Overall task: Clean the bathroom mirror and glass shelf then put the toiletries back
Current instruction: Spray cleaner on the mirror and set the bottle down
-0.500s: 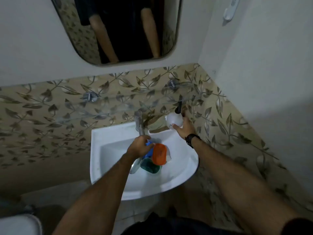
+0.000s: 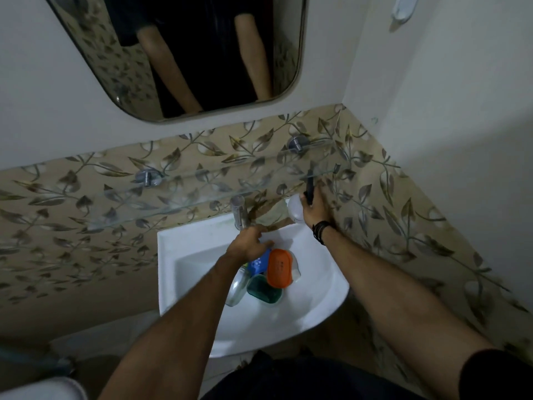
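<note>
My right hand grips a white bottle at two o'clock of the sink; my left hand grasps a blue item.

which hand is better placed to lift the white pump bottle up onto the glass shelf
Right. The right hand already grips the white pump bottle just beneath the glass shelf, while the left hand is down among the containers in the sink.

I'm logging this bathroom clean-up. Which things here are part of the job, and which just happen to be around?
Part of the job:
mirror
glass shelf
white pump bottle, gripped by right hand
orange soap case
blue item under left hand
teal container

Just around:
sink
tap
wall hook
</note>
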